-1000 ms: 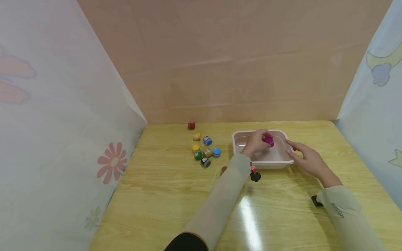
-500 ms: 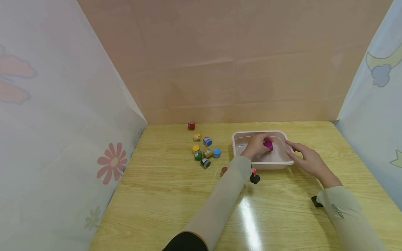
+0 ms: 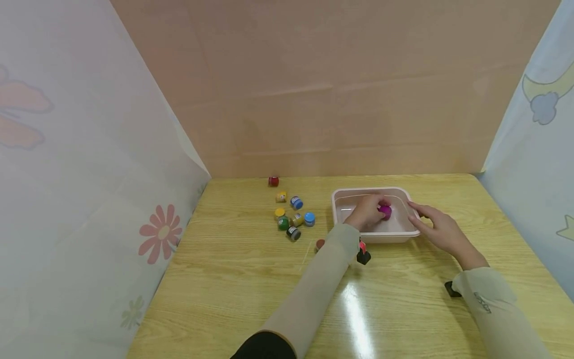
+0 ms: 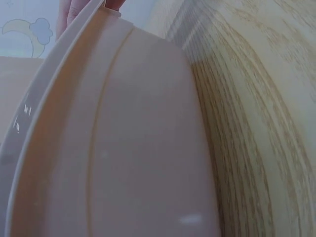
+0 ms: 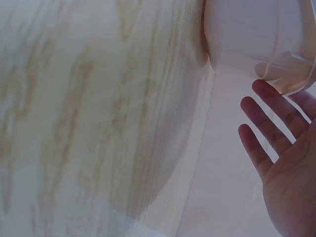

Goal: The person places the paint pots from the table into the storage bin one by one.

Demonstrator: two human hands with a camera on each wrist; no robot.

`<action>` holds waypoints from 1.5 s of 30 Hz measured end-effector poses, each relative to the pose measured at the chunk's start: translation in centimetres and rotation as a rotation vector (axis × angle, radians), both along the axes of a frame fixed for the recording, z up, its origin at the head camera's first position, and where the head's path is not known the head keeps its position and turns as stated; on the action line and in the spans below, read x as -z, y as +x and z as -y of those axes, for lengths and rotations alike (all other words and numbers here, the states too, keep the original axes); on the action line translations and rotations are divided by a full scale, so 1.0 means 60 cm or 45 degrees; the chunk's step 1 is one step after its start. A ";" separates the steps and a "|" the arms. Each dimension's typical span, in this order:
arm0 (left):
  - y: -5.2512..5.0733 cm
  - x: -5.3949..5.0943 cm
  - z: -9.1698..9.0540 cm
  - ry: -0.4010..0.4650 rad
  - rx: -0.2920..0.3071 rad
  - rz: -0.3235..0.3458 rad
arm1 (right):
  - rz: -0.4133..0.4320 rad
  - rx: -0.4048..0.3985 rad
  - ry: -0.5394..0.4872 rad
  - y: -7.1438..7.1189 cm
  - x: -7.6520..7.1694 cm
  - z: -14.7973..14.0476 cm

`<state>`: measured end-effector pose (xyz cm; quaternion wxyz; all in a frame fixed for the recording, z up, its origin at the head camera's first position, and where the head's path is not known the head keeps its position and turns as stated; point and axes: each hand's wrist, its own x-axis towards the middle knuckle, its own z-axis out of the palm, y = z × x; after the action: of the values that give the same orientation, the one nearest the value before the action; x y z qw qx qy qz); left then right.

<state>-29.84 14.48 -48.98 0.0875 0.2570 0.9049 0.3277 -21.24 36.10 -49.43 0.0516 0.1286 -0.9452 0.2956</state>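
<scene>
A pale pink plastic tray [image 3: 394, 239] stands on the wooden table. Inside it my left hand [image 3: 366, 212] pinches a small purple-lidded paint jar [image 3: 385, 213], low near the tray's floor. The fingers partly cover the jar. My right hand [image 3: 439, 229] steadies the tray's right end, thumb and forefinger over the rim. In the right wrist view, the other fingers [image 5: 256, 113] are straight and spread outside the tray wall. The tray's outer wall [image 4: 148, 128] fills much of the left wrist view, hiding the left hand and jar there.
Several small paint jars lie left of the tray, among them a green jar [image 3: 283, 223], a black jar [image 3: 293, 233] and a light-blue-lidded jar [image 3: 309, 218]. A red jar [image 3: 273, 181] is at the back edge. A brown-lidded jar [image 3: 320, 244] sits beside the left forearm.
My left hand has lowered the purple-lidded paint jar toward the tray's floor. My right hand has stayed at the tray's right end, and the other jars lie as before.
</scene>
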 end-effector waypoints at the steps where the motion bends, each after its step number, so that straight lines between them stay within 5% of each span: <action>1: 0.000 0.000 -0.001 0.009 0.004 0.018 | -0.002 0.001 0.003 0.000 0.001 0.000; 17: -0.002 0.004 -0.001 0.118 0.037 0.147 | 0.006 -0.007 -0.010 0.003 -0.002 0.002; 27: -0.007 -0.015 0.021 0.176 0.097 0.149 | 0.019 -0.010 -0.008 0.003 -0.006 0.004; 34: -0.004 -0.047 0.072 0.332 0.162 0.192 | 0.020 -0.006 0.002 0.002 -0.006 0.002; 41: -0.007 -0.061 0.138 0.288 0.162 0.056 | -0.004 -0.007 0.002 0.003 -0.004 -0.005; 45: -0.002 -0.062 0.186 0.299 0.133 0.070 | -0.008 -0.004 0.001 0.004 0.000 -0.010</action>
<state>-29.97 3.35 -45.24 0.0985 0.3033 0.8429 0.4334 -20.97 36.72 -49.41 0.0542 0.1309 -0.9449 0.2951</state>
